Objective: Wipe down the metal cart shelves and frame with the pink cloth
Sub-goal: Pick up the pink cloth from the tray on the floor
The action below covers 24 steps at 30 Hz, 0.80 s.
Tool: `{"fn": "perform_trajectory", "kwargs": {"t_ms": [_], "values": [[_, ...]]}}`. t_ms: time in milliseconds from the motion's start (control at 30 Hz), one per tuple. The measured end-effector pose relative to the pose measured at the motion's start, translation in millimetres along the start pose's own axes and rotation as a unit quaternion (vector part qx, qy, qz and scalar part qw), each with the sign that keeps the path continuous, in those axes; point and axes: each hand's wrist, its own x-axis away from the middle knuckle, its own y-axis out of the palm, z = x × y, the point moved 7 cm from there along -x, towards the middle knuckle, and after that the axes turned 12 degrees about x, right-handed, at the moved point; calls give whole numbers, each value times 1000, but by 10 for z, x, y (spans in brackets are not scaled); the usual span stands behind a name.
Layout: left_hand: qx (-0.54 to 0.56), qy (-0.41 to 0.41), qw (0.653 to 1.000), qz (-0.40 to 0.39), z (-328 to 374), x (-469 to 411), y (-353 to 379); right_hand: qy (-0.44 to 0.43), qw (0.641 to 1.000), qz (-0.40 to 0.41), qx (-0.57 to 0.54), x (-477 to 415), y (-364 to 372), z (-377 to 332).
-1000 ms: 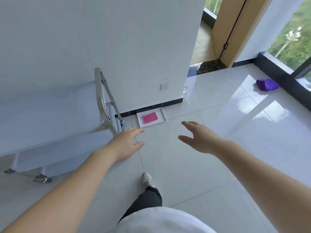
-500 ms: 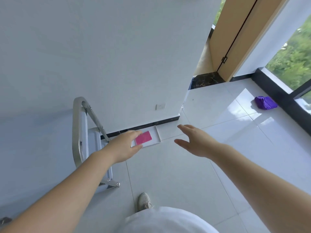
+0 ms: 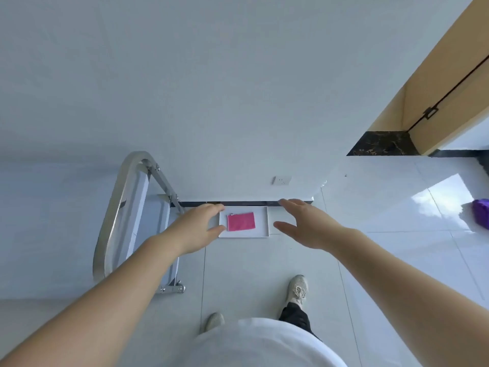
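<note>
Low in the middle of the frame, tight against the dark skirting, a flat rectangular pink cloth [image 3: 241,221] lies inside a shallow white tray [image 3: 262,233] on the glossy pale tiled floor [image 3: 264,260]. Left of it stands the brushed-steel metal cart [image 3: 116,207], of which only the curved handle and one end of the frame show; none of it looks wiped yet, so my guess is that the job is at its very first step, fetching the cloth.

Several things could go awry. The tray looks light and the tiles slick, so a careless pinch may drag or lift the tray along with the cloth. The left forearm crosses right beside the cart handle; a knock there could send the cart rolling if its wheels are free. A crumpled purple cloth [image 3: 482,211] at the right edge is the wrong one to pick up.

Both hands are stretched toward the tray, one on each side. The left hand [image 3: 195,229] has fingers extended and thumb spread, its tips overlapping the tray's left rim; actual contact I cannot tell. The right hand [image 3: 304,223] is likewise spread wide, just right of the tray. Neither holds anything.
</note>
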Motion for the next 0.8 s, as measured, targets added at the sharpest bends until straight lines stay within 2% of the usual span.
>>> {"fn": "perform_trajectory", "kwargs": {"t_ms": [233,433,567,800], "values": [[41,-77,996,38,364,-410,236,-80,995,-43,50,-601,-272,628],[74,-136,986,65,275,-642,351,-127,985,-85,85,-1068,-209,772],[76,-146,985,48,76,-849,381,-138,981,-100,89,-1308,-58,713],[60,-116,991,-26,-353,-1496,351,-89,987,-117,65,-1790,116,690]]}}
